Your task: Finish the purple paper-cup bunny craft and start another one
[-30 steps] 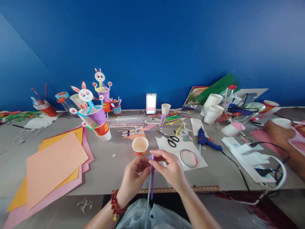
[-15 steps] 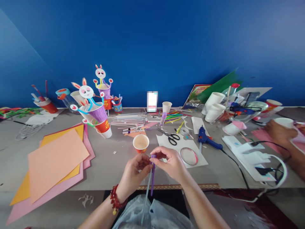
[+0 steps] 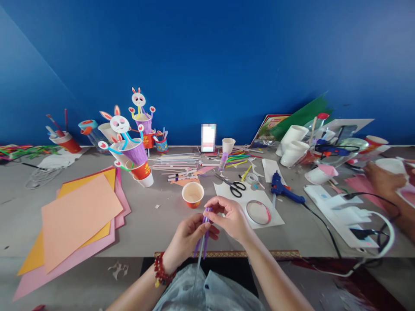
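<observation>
Over the table's front edge, my left hand (image 3: 189, 231) and my right hand (image 3: 228, 218) meet with pinched fingers. Both grip the upper end of a bundle: thin purple strips (image 3: 206, 245), perhaps pipe cleaners or straws, beside a long pale straw (image 3: 198, 261). The strips and the straw hang down between my hands towards my lap. My fingers hide how the strips are joined to the straw. Just beyond my hands stands an upright paper cup (image 3: 192, 203) with a red outside.
Scissors (image 3: 235, 188) and a tape ring (image 3: 258, 212) lie on white paper. A blue glue gun (image 3: 285, 190) rests near a power strip (image 3: 340, 216). Coloured sheets (image 3: 81, 220) and rabbit-faced cup figures (image 3: 133, 153) are left. Another person's hand (image 3: 385, 179) holds a cup.
The purple strips now spread on both sides of the pale straw, where one hung together before. My left fingers have shifted slightly lower. The view moved a little.
</observation>
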